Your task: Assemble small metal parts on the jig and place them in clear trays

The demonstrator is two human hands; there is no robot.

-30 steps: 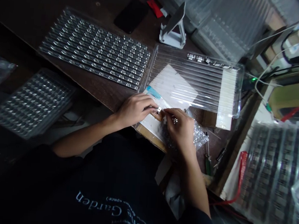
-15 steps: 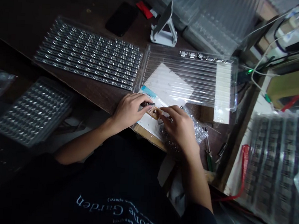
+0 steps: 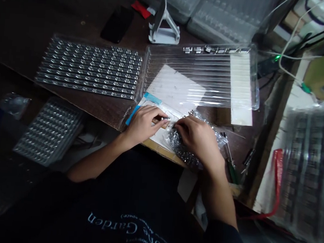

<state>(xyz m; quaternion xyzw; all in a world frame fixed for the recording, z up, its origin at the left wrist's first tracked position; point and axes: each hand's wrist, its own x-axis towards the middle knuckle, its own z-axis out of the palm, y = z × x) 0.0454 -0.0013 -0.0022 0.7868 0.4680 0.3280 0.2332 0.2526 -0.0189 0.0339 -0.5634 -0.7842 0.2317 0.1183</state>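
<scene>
Between thumb and fingers, my left hand [image 3: 143,124] pinches a small metal connector [image 3: 166,119] above the white board [image 3: 178,89]. To its right, my right hand [image 3: 196,137] has its thumb and index finger pressed together; whatever is between them is too small to make out. Under and around that hand lies a clear plastic bag of small metal parts [image 3: 177,143]. Blue tape [image 3: 152,98] sticks to the board beyond my left hand.
A filled tray of connectors [image 3: 89,68] stands at the left, beside a clear ribbed tray [image 3: 217,75] with several connectors along its far edge. Beyond are a phone [image 3: 117,24] and a white stand [image 3: 164,34]. A green-handled screwdriver [image 3: 232,172] lies at the right.
My right hand has moved a little away from my left, over the bag. The connector in my left hand now shows more clearly. The whole view has shifted slightly.
</scene>
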